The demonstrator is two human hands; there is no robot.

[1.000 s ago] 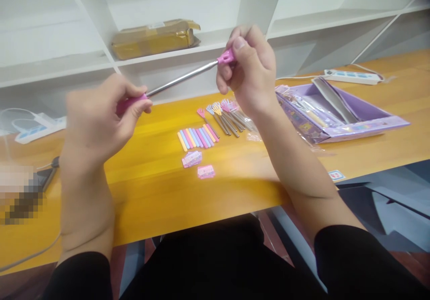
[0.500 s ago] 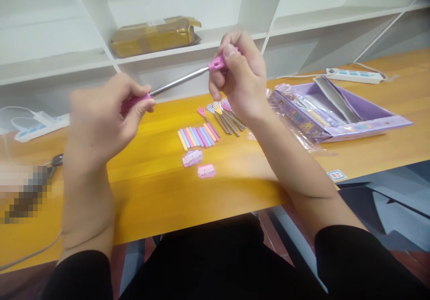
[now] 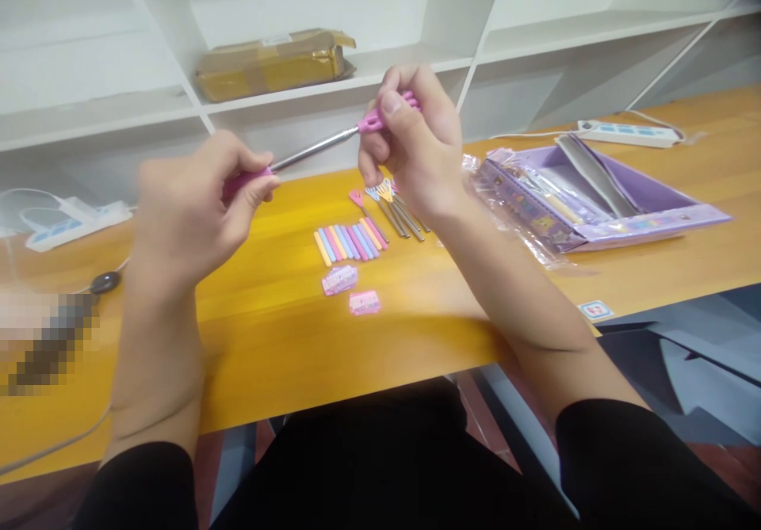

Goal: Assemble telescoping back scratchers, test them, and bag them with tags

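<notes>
A metal rod [image 3: 315,148] with pink ends is stretched between my hands above the table. My left hand [image 3: 199,197] is closed round its pink handle [image 3: 253,177]. At the other end, my right hand [image 3: 419,138] pinches the pink hand-shaped head [image 3: 372,122]. Below lie several coloured tubes [image 3: 350,242] in a row, with metal rods bearing hand-shaped heads [image 3: 401,211] to their right. One pink piece [image 3: 357,197] lies beside these. Nearer the front edge are a small pile of cards [image 3: 340,280] and a separate pink card [image 3: 365,303].
A purple open box [image 3: 648,229] with packaged items stands at the right, clear plastic wrap [image 3: 535,241] beside it. Power strips [image 3: 630,132] lie at both sides. A taped carton [image 3: 270,66] rests on the white shelf [image 3: 386,74].
My right hand has moved slightly left and down with the pink head, and my left hand slightly right. The visible metal part between them looks a little shorter.
</notes>
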